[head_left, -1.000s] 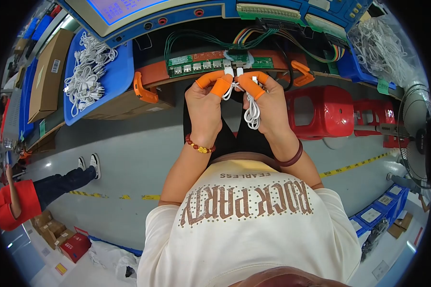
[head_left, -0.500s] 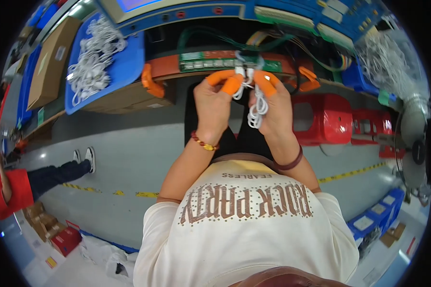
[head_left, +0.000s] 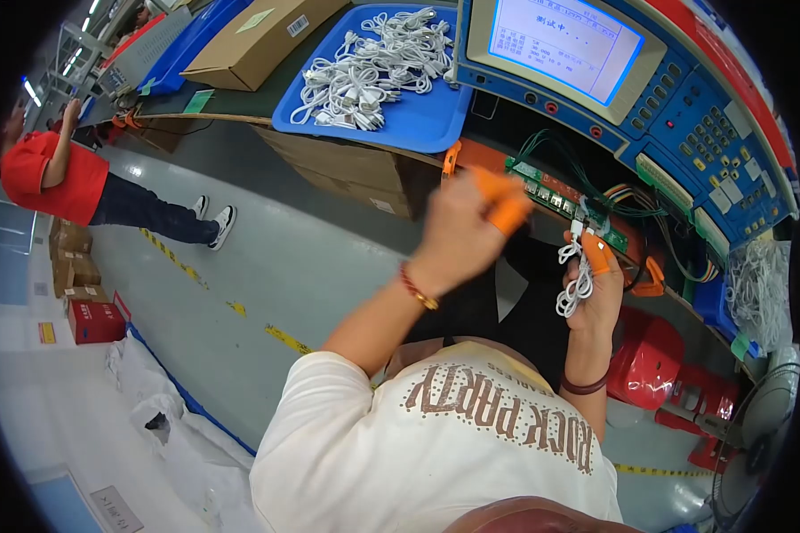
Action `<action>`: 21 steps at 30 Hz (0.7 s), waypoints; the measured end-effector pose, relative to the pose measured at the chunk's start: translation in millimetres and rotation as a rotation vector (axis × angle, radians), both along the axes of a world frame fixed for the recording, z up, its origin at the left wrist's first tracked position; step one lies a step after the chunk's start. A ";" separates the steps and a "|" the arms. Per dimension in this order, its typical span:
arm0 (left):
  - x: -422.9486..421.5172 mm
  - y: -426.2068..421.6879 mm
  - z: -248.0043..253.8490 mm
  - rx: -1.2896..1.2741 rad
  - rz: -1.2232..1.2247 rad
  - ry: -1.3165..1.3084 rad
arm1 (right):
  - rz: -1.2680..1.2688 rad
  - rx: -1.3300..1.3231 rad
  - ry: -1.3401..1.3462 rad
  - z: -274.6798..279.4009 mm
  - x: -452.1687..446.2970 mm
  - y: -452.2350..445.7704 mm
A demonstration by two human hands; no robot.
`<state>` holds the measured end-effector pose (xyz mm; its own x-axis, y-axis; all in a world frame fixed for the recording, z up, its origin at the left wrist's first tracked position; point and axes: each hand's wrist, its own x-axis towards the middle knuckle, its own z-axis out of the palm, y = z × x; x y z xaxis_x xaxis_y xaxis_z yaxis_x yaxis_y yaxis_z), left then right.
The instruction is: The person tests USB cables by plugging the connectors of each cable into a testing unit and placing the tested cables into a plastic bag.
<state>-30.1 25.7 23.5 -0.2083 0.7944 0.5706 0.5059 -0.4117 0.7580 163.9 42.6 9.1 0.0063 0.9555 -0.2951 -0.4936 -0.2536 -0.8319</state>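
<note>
Head view. Right hand, one: fingers pinched on a white coiled cable, which hangs at its inner side; plug ends at the edge of a green circuit board just ahead, seating not discernible. Left hand, one: apart from the cable, blurred; grip cannot be told. Blue tray with white cables: beyond the left hand, to its left. Blue tester, screen lit: ahead of both hands. Orange clamp: near the right hand, to its right.
</note>
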 end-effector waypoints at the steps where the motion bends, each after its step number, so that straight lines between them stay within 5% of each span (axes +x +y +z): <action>1: -23.2 3.7 13.4 0.124 0.141 0.129 | 0.007 -0.012 0.000 -0.2 0.8 -0.5; 6: -143.9 40.1 53.1 0.184 0.344 0.755 | -0.005 -0.035 -0.008 -2.3 1.0 0.6; 8: -165.5 50.6 54.6 0.057 0.306 1.136 | -0.021 -0.043 -0.015 -2.3 0.1 0.7; 11: -178.9 61.4 51.0 -0.130 0.260 1.301 | -0.022 -0.047 -0.028 -0.8 -0.8 2.3; 15: -176.8 62.8 58.3 -0.210 0.233 1.328 | -0.037 -0.050 -0.049 1.6 -3.2 1.5; 21: -177.2 58.0 57.1 0.004 0.316 0.983 | -0.014 -0.035 -0.084 1.0 -4.5 1.7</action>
<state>-207.3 83.8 80.6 0.1528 0.7819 0.6043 0.9868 -0.1540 -0.0502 159.5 44.4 10.1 0.0452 0.9442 -0.3263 -0.4264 -0.2771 -0.8610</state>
